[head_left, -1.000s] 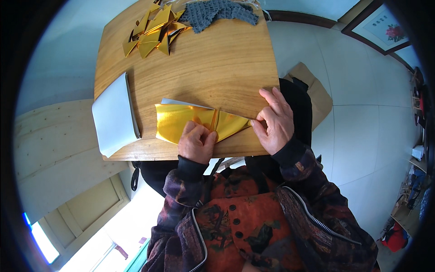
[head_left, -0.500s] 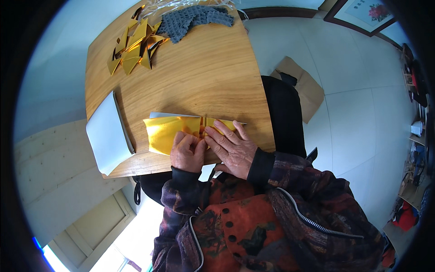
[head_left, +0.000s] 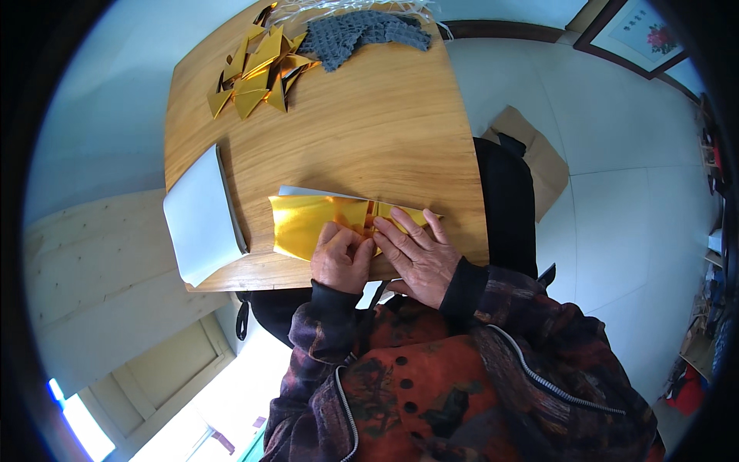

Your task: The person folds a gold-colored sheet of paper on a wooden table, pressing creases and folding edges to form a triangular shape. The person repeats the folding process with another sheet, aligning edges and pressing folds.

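Note:
A sheet of shiny gold foil paper [head_left: 309,219] with a pale back lies folded near the table's front edge. A narrow gap or crease runs across it between my hands. My left hand [head_left: 340,258] is curled, thumb and fingers pinched on the paper's near part beside that crease. What lies right under the fingertips is hidden. My right hand [head_left: 422,260] rests flat on the right part of the sheet, fingers stretched out and slightly apart. A stack of white-backed sheets [head_left: 204,219] lies at the table's left edge.
Folded gold paper pieces [head_left: 258,73] are heaped at the far left of the wooden table [head_left: 369,123]. Beside them lie a grey waffle-textured cloth [head_left: 362,37] and clear plastic strips [head_left: 346,8]. A black chair [head_left: 508,208] stands right of the table, with flattened cardboard [head_left: 539,165] on the floor.
The whole view has shifted, so the table and hands appear farther right. Against the gold paper, both hands have hardly moved.

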{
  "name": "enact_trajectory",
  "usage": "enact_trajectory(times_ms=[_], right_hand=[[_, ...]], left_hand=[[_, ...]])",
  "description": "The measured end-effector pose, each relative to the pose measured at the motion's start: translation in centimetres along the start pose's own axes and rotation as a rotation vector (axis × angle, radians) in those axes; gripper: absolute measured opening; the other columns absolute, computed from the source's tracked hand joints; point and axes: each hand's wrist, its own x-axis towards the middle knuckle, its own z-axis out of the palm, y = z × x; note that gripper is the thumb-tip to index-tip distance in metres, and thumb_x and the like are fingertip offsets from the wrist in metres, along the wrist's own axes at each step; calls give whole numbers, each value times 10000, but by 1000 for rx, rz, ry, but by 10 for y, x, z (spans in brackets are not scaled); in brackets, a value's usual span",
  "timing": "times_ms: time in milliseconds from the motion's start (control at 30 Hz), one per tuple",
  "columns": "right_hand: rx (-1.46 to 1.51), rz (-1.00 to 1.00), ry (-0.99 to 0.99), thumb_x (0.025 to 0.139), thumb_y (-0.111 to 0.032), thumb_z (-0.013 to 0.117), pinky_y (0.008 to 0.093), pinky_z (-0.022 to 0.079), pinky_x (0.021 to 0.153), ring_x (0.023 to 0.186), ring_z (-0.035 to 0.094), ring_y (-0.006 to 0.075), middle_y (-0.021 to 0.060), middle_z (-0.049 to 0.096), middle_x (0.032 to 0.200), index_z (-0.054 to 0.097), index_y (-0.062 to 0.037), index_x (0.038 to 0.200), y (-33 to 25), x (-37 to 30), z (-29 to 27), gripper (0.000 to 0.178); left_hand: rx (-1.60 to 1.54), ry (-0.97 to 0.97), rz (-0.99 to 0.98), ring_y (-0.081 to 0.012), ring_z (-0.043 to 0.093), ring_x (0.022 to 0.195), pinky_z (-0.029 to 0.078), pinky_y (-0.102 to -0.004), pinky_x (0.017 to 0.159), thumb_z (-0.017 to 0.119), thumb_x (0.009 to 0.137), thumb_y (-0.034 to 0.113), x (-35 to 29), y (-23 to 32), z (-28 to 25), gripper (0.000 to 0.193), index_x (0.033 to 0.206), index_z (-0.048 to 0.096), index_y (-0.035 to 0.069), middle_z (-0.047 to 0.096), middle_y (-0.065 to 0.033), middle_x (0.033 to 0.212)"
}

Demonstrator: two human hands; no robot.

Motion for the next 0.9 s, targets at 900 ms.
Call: enact_trajectory(times_ms=[900], right_hand=[[-127, 3, -47, 768, -448, 703, 603, 79, 1145, 1461, 143, 349, 131, 248, 1564, 446, -254, 1434, -2, -3, 8, 740]], left_hand=[[-127, 19, 269, -337, 594, 842, 510, -359, 713, 570, 757, -113, -12, -17, -3, 261, 975, 615, 23, 556, -154, 940]])
